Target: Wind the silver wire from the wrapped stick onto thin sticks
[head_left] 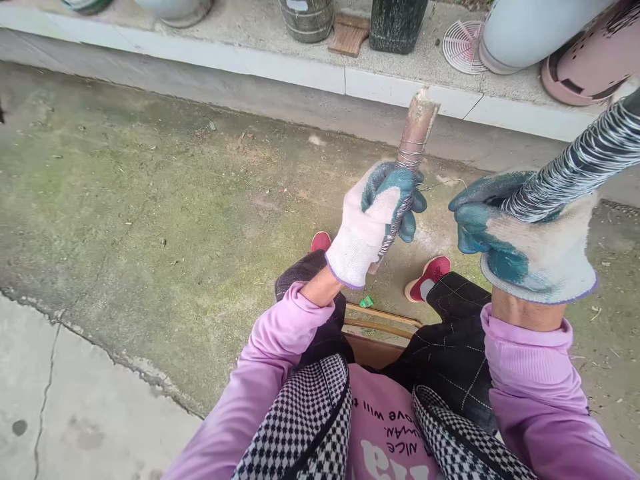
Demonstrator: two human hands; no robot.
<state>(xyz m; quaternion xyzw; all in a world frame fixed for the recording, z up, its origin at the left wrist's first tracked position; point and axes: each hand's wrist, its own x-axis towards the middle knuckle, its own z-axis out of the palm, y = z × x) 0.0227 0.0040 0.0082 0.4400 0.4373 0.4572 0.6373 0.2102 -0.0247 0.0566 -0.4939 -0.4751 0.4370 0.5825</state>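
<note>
My left hand [373, 220], in a white and teal work glove, is closed round a short wooden stick [417, 127] wrapped with thin wire. The stick stands nearly upright, its cut top end above my fist. My right hand [505, 230], in the same kind of glove, is closed on a thicker rod wound tightly with wire [590, 167] that runs up and out of view at the right. A thin strand of wire [443, 185] stretches between the two hands.
I sit on a low wooden stool [383, 323] on mossy concrete ground, red shoes [430, 275] in front. A raised ledge [300, 67] at the back holds pots, a metal can [306, 17], a dark container [397, 23], a white grate [463, 45] and a pink pot [590, 63].
</note>
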